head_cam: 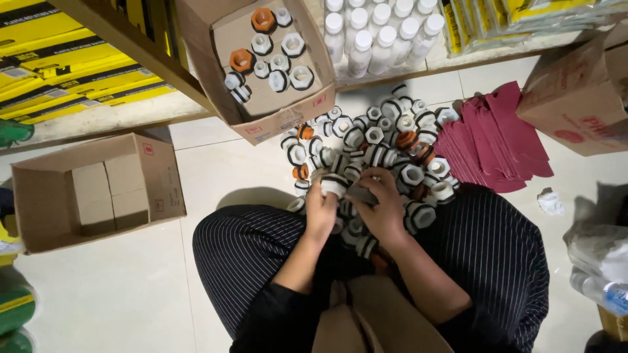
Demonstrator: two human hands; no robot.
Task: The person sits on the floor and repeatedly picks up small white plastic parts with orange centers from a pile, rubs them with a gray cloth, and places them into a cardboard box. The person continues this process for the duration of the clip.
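Observation:
I sit on a tiled floor with a heap of white plastic fittings [376, 147] with black rings between my knees; a few in it are orange. My left hand [322, 208] grips one white fitting [334, 185] with a black ring. My right hand [381, 206] is closed on a dark flat piece [362, 194] right beside that fitting. Both hands meet at the near edge of the heap.
An open cardboard box [281, 121] ahead holds several white and orange fittings. Another open box [39, 196] with small cartons stands left. A stack of dark red sheets [490, 140] lies right, by a third box [575, 98]. White bottles [376, 36] and yellow packs [59, 72] sit on low shelves.

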